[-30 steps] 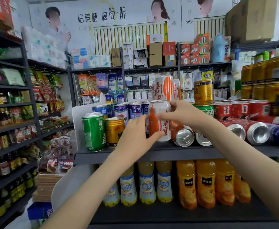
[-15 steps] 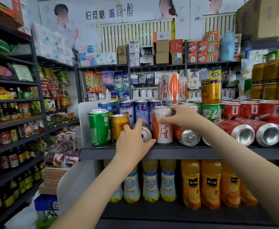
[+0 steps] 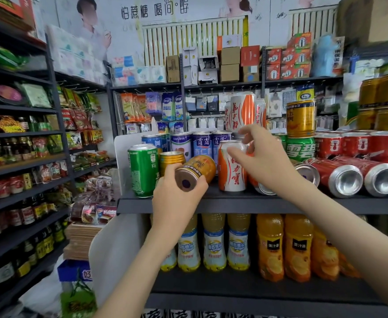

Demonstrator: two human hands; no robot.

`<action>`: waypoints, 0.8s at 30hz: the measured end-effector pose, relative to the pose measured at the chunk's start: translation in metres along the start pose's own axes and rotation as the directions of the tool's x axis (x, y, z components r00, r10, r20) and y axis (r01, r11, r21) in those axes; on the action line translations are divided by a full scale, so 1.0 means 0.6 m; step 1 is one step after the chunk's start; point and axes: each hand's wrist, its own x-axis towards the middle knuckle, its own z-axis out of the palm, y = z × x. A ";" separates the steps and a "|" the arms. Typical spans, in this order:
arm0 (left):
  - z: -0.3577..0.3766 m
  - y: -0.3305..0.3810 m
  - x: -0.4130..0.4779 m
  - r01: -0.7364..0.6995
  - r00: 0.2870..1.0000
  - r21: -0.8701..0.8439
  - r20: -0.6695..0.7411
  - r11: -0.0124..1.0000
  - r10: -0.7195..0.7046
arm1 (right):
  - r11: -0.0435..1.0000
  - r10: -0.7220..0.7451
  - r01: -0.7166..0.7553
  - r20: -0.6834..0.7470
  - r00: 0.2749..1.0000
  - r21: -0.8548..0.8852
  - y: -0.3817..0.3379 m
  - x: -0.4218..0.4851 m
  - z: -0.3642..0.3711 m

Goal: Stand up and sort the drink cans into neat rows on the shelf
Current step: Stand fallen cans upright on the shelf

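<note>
My left hand [image 3: 177, 196] grips a gold can [image 3: 196, 169] lying on its side, its bottom facing me, just above the dark shelf [image 3: 234, 204]. An orange-and-white can [image 3: 232, 167] stands upright right of it. My right hand [image 3: 260, 157] hovers beside that can's top, fingers spread, thumb near its rim. A green can [image 3: 142, 171] and another gold can [image 3: 170, 158] stand at the left. Blue cans [image 3: 202, 143] line the back. Red cans [image 3: 347, 177] lie on their sides at the right.
Upright red cans [image 3: 356, 144], a green Sprite can [image 3: 301, 149] with a gold can [image 3: 301, 118] on top, and stacked orange-white cans [image 3: 242, 111] fill the back. Juice bottles [image 3: 271, 246] stand on the shelf below. A white divider [image 3: 122, 161] bounds the shelf's left end.
My left hand has taken hold of the lying gold can and lifted its end toward me. My right hand has let go of the orange-and-white can, which now stands upright.
</note>
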 end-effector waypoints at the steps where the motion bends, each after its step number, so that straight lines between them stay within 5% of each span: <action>1: -0.006 0.004 -0.004 -0.011 1.000 -0.052 -0.025 0.999 0.009 | 0.983 0.077 -0.084 0.054 0.996 0.160 -0.016 -0.004 0.001; 4: -0.019 0.026 -0.020 -0.057 0.995 -0.252 -0.092 0.966 0.035 | 0.731 0.267 -0.397 0.302 0.915 0.555 -0.047 -0.008 0.012; 8: -0.023 0.036 -0.027 -0.220 0.974 -0.368 -0.128 0.903 0.185 | 0.386 0.155 -0.584 0.574 0.804 0.714 -0.061 0.000 0.015; 12: -0.031 0.021 -0.010 -0.300 0.952 -0.221 -0.014 0.928 0.305 | 0.299 0.132 -0.608 0.600 0.789 0.735 -0.055 0.012 0.015; 15: -0.030 0.007 -0.001 -0.299 0.939 -0.074 0.154 0.951 0.307 | 0.376 0.175 -0.599 0.580 0.795 0.707 -0.045 0.011 0.026; 18: -0.025 -0.008 0.003 -0.303 0.924 0.080 0.266 0.950 0.273 | 0.707 0.206 -0.449 0.448 0.870 0.546 -0.047 0.001 0.036; 24: -0.041 -0.002 -0.001 -0.478 0.872 0.126 0.189 0.869 0.452 | 0.924 0.100 -0.207 0.319 0.942 0.322 -0.050 -0.004 0.074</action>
